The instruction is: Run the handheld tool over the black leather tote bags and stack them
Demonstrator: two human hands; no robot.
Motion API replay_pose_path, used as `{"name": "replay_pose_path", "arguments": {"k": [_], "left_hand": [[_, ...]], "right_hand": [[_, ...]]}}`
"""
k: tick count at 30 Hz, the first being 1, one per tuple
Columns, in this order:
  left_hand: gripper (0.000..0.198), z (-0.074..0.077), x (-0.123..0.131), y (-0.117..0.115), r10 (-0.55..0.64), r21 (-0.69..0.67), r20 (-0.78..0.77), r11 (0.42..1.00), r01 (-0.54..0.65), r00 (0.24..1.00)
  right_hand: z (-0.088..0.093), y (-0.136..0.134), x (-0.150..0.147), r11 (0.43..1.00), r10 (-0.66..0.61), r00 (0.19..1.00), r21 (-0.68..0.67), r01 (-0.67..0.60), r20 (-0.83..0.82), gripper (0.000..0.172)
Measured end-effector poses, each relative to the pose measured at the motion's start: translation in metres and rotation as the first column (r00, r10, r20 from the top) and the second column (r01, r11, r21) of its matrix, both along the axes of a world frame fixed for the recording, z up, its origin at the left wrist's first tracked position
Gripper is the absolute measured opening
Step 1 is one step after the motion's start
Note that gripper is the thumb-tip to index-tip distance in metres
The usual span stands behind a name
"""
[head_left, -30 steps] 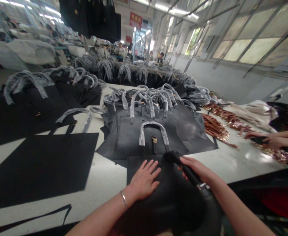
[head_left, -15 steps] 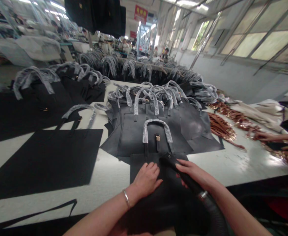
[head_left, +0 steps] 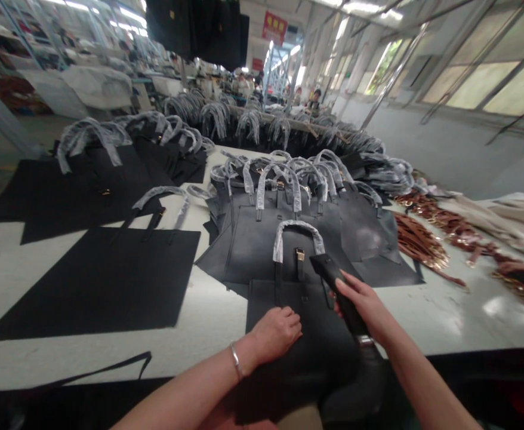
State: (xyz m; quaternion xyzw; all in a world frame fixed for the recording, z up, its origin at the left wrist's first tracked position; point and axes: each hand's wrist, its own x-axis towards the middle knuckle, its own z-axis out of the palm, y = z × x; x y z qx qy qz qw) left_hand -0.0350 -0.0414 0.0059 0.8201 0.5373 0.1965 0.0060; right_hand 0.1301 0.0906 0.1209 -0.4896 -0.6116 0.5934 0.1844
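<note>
The left hand (head_left: 275, 334) rests open on a black leather bag (head_left: 302, 310) at the front edge of the bench (head_left: 427, 316); the right hand (head_left: 364, 307) grips a black hose nozzle (head_left: 333, 280).

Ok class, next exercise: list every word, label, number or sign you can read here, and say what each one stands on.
Nothing is legible. The red banner on the far wall shows yellow characters, too blurred to read; the smaller red sign below it is also unreadable.

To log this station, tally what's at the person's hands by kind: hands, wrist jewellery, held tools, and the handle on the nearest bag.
Hands (left hand, right hand): 2
Metal bangle: 1
Black hose nozzle: 1
Plastic-wrapped bag handle: 1
Total: 5
</note>
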Motion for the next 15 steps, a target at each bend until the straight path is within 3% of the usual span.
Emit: {"name": "replay_pose_path", "arguments": {"k": [4,8,15], "left_hand": [[0.028,-0.005,-0.001,0.000,-0.068,0.038,0.004,0.997,0.068,0.998],[0.024,-0.013,-0.001,0.002,-0.121,0.107,0.019,0.987,0.118,0.993],[0.018,-0.016,0.001,0.003,-0.161,0.124,0.018,0.980,0.158,0.987]], "right_hand": [[0.009,-0.009,0.003,0.982,0.134,0.988,-0.142,-0.122,0.079,0.056],[0.000,-0.021,-0.007,0.913,0.320,0.941,-0.300,-0.276,0.106,0.056],[-0.020,-0.023,-0.060,0.845,0.459,0.888,-0.314,-0.433,0.010,0.056]]}}
